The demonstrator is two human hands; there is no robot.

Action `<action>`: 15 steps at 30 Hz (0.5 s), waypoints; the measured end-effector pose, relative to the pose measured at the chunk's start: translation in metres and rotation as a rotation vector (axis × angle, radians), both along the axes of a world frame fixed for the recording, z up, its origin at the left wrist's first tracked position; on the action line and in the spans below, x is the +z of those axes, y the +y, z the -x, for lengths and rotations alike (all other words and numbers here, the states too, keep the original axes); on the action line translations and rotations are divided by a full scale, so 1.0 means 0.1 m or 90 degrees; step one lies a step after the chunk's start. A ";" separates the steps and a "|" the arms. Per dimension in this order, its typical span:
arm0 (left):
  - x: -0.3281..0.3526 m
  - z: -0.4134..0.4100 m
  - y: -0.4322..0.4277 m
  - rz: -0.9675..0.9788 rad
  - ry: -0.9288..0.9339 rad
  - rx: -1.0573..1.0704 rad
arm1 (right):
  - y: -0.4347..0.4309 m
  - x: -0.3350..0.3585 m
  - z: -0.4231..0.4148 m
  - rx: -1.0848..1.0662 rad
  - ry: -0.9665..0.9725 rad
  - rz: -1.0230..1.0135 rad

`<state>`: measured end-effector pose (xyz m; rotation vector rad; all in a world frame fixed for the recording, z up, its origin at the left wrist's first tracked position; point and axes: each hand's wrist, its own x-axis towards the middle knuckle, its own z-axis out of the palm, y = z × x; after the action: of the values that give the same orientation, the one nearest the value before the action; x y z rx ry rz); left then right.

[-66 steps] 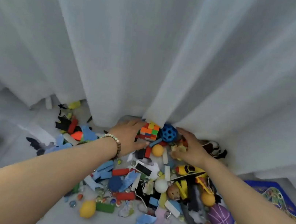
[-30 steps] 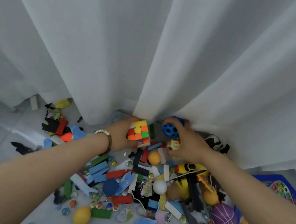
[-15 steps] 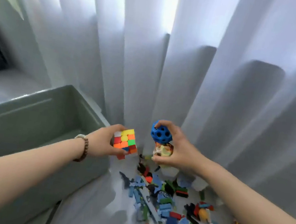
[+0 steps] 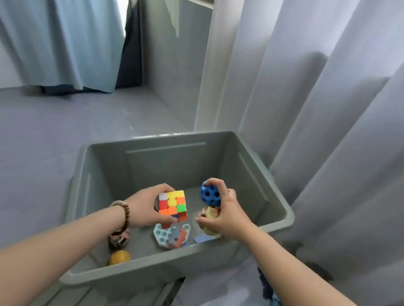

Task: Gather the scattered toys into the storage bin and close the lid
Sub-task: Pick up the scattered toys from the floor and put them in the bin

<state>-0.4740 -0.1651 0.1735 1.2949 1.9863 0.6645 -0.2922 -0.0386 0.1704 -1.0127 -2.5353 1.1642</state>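
1. The storage bin (image 4: 288, 215), grey-green and open at the top, stands on the floor (image 4: 25, 152) with its far right corner against the white curtain (image 4: 344, 121).
2. The left hand (image 4: 144, 207), with a bead bracelet (image 4: 125, 213) on the wrist, is over the middle of the bin. Its fingers and thumb are wrapped round a puzzle cube (image 4: 173, 205) of mixed colours.
3. The right hand (image 4: 229, 217) is over the bin's right side, near the cube but apart from it. Its upper fingers curl over a blue ball (image 4: 209, 195) full of holes. Thumb and lower fingers pinch a small cream and orange toy (image 4: 210, 213) just under the ball; what it is I cannot tell.
4. On the bin's bottom, by the near edge, lies a pale blue piece with hexagon holes (image 4: 164, 233).
5. Towards the near left corner sits a yellow ball (image 4: 119, 258), and just beyond it a brown round toy (image 4: 118, 239), partly hidden by the left wrist.
6. A ribbed grey panel (image 4: 94, 302) lies under the bin's near edge; whether it is the lid I cannot tell.
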 end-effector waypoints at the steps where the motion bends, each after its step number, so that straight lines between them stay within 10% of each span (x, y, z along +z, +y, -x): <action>1: -0.10 0.05 0.00 0.005 -0.001 0.007 | 0.01 -0.12 0.07 -0.001 -0.010 0.009; 15: -0.13 -0.06 0.21 -0.078 0.073 0.093 | 0.35 -0.19 -0.45 -0.065 -0.067 -0.163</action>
<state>-0.4679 -0.1444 0.1604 1.2924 2.1790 0.8087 -0.2471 -0.0033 0.1513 -1.1467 -2.5920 0.7550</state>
